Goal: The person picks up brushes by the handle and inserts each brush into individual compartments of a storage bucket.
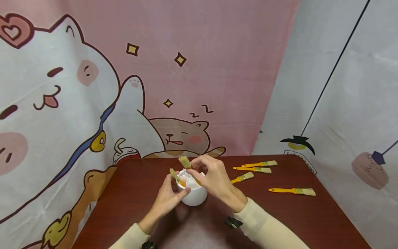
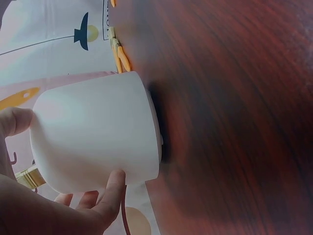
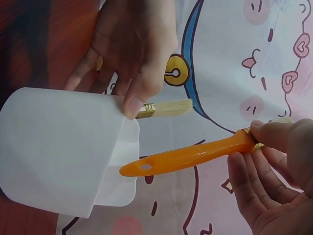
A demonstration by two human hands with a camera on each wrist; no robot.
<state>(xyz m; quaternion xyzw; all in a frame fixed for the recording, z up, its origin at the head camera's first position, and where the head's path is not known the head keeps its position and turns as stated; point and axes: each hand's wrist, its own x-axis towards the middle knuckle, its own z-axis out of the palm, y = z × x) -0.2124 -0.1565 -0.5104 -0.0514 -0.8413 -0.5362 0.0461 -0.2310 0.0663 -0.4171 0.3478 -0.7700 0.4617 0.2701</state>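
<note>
A white divided brush holder [image 1: 195, 197] stands upright on the table. My left hand [image 1: 169, 196] grips its side, thumb at the rim and fingers round the wall. One paintbrush [image 3: 168, 108] is in the holder, its pale bristles up by the left thumb. My right hand [image 1: 214, 176] pinches another paintbrush [image 3: 195, 154] near its metal ferrule, bristles up. The tip of its orange handle points down at the holder's opening; in the right wrist view it overlaps the raised inner divider. Whether the tip is inside cannot be made out.
On the dark red-brown table [image 1: 133, 193], to the right of the holder, lie several more paintbrushes [image 1: 292, 191] with yellow-orange handles. Three are grouped toward the back. A cartoon-printed cloth [image 1: 224, 69] hangs behind the table and along its sides.
</note>
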